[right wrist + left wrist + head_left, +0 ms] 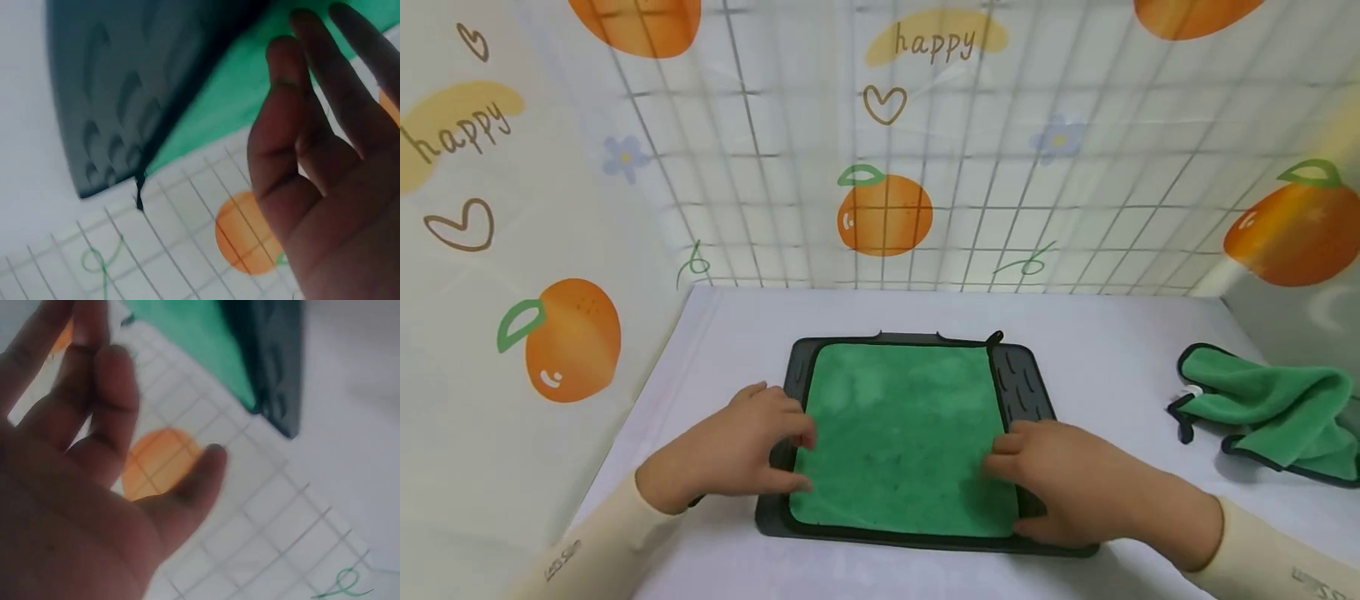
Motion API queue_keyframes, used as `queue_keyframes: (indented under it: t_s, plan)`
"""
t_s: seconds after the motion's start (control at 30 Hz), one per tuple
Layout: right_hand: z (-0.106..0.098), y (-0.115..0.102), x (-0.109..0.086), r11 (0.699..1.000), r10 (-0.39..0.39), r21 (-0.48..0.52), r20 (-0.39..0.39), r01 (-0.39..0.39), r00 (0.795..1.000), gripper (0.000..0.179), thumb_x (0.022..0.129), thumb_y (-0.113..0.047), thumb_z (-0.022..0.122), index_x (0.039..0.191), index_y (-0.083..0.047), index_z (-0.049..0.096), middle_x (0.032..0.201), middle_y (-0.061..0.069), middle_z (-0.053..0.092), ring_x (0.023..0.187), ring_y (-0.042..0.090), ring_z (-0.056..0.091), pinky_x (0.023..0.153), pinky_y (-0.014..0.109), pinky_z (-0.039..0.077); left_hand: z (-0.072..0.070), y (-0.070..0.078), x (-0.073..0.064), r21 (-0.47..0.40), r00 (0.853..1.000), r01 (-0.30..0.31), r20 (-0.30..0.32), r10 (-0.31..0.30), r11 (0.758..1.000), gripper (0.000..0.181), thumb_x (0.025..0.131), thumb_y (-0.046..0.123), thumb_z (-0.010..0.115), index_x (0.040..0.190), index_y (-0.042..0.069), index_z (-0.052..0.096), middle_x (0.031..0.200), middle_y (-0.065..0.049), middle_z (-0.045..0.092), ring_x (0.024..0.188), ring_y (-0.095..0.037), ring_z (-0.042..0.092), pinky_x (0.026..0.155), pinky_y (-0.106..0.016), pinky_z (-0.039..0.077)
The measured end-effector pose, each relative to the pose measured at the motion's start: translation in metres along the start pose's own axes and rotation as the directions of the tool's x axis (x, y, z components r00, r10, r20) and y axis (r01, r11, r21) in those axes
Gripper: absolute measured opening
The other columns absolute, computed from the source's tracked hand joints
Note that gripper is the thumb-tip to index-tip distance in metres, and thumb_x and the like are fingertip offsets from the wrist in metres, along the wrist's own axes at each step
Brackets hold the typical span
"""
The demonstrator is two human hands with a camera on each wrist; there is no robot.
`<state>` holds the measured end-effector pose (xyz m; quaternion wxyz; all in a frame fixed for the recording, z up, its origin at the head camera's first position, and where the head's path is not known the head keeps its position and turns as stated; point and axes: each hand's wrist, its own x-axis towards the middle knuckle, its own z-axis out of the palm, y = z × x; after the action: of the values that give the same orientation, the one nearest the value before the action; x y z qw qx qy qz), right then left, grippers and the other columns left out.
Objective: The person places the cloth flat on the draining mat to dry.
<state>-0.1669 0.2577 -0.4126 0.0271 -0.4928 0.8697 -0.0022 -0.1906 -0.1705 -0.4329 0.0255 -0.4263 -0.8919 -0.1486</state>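
A green cloth (902,442) with dark edging and a small corner loop (995,338) lies spread flat over a dark grey tray-like board (1021,383). My left hand (752,442) hovers at the cloth's left side, thumb and fingers apart with nothing between them. In the left wrist view, that hand (112,456) shows a bare palm and loosely bent fingers. At the cloth's lower right, my right hand (1067,479) has its fingertips right at the edging. The right wrist view shows this hand (325,156) with loosely bent fingers, gripping nothing.
Another green cloth (1292,408) with dark edging lies crumpled on the white table (730,333), to the right. Behind the table stands a wire grid (970,150) against a white sheet printed with oranges, which also runs along the left side.
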Motion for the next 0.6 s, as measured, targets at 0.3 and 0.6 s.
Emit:
queue_keyframes:
  t_s: [0.3, 0.6]
  plan:
    - [0.032, -0.021, -0.031, 0.996, 0.006, 0.093, -0.111, 0.005, 0.994, 0.03, 0.082, -0.037, 0.092, 0.107, -0.035, 0.076, 0.113, -0.018, 0.063, 0.099, 0.006, 0.056, 0.082, 0.038, 0.055, 0.042, 0.026, -0.038, 0.073, 0.995, -0.102, -0.006, 0.103, 0.992, 0.03, 0.085, 0.051, 0.086, 0.103, 0.032, 0.071, 0.102, 0.023, 0.059, 0.1, -0.007, 0.049, 0.109, -0.064, 0.037]
    - [0.043, -0.025, -0.045, 0.998, -0.022, 0.054, -0.298, 0.04, 0.954, 0.026, 0.082, -0.024, 0.092, 0.102, -0.034, 0.08, 0.116, -0.018, 0.066, 0.105, 0.007, 0.059, 0.086, 0.03, 0.053, 0.048, 0.029, -0.042, 0.095, 0.988, -0.149, -0.019, 0.152, 0.984, 0.016, 0.086, 0.04, 0.088, 0.096, 0.036, 0.076, 0.098, 0.022, 0.057, 0.094, -0.005, 0.051, 0.105, -0.061, 0.042]
